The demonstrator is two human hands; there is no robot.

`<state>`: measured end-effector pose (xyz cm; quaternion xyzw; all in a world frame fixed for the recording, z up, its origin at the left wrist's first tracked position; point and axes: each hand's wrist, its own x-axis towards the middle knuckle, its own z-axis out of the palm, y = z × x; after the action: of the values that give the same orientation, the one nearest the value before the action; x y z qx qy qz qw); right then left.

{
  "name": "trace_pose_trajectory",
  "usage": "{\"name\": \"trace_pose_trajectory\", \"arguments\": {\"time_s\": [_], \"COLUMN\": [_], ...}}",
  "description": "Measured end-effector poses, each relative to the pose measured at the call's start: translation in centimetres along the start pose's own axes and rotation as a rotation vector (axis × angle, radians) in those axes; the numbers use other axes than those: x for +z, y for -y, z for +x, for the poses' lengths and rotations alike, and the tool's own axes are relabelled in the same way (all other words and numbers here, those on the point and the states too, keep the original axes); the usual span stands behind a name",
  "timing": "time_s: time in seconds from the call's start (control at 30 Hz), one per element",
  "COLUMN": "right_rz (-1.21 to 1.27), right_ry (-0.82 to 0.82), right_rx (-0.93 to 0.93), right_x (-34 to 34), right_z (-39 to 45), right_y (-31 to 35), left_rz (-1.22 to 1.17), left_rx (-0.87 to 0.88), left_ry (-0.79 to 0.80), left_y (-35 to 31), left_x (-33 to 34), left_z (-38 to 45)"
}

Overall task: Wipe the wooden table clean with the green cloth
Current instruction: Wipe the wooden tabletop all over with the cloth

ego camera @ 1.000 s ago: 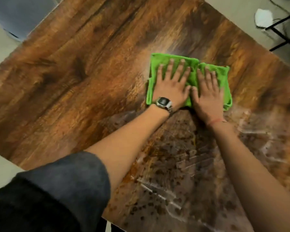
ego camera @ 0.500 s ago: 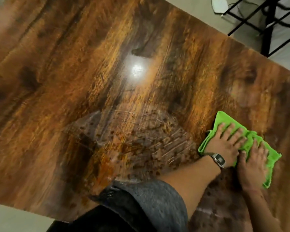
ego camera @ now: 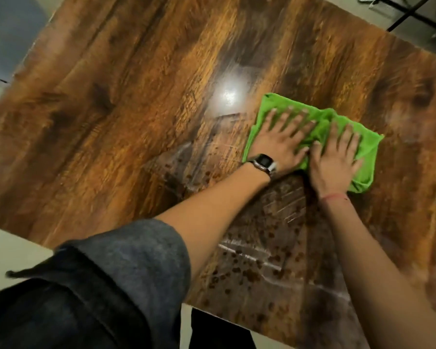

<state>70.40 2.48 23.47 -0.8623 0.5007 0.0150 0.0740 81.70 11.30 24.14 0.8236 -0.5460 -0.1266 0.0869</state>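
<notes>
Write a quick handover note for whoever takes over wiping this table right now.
Left hand and right hand: both flat, fingers spread, pressing the green cloth side by side.
Cloth lies on the right half of the wooden table.
Done: streaky wiped patch near the front edge.
Left: brown spots still dot that patch; the far and left areas look dry, seemingly unwiped.

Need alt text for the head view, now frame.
Both hands, left hand and right hand, press flat on a green cloth on a wooden table. Wet streaks and brown spots lie nearer the person.
</notes>
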Motion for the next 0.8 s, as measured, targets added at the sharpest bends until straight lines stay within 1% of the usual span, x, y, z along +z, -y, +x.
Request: {"name": "trace_pose_trajectory", "arguments": {"time_s": [0.23, 0.33, 0.4, 0.5, 0.6, 0.7, 0.8], "right_rz": [-0.013, -0.028, -0.027, -0.029, 0.001, 0.037, 0.093], "right_ry": [0.066, 0.088, 0.108, 0.140, 0.173, 0.195, 0.220], "right_rx": [-0.341, -0.475, -0.552, -0.643, -0.718, -0.756, -0.737], "right_x": [2.2, 2.8, 3.0, 3.1, 3.0, 3.0, 3.0], "right_z": [-3.8, -7.1, -9.4, -12.1, -14.7, -18.2, -22.9], "right_y": [12.3, 16.0, 17.4, 17.7, 16.0, 13.5, 10.7], "left_rz": [0.025, 0.045, 0.049, 0.063, 0.071, 0.083, 0.116], "left_rx": [-0.347, -0.456, -0.514, -0.571, -0.583, -0.541, -0.457], "left_ry": [-0.128, -0.170, -0.173, -0.147, -0.109, -0.097, -0.087], "left_y": [9.6, 11.6, 11.7, 10.8, 8.9, 6.7, 4.5], "left_x": [-0.9, -0.5, -0.1, 0.2, 0.7, 1.7, 3.0], "left_z": [-10.0, -15.2, -18.2, -21.2, -24.0, -27.5, -31.7]}}
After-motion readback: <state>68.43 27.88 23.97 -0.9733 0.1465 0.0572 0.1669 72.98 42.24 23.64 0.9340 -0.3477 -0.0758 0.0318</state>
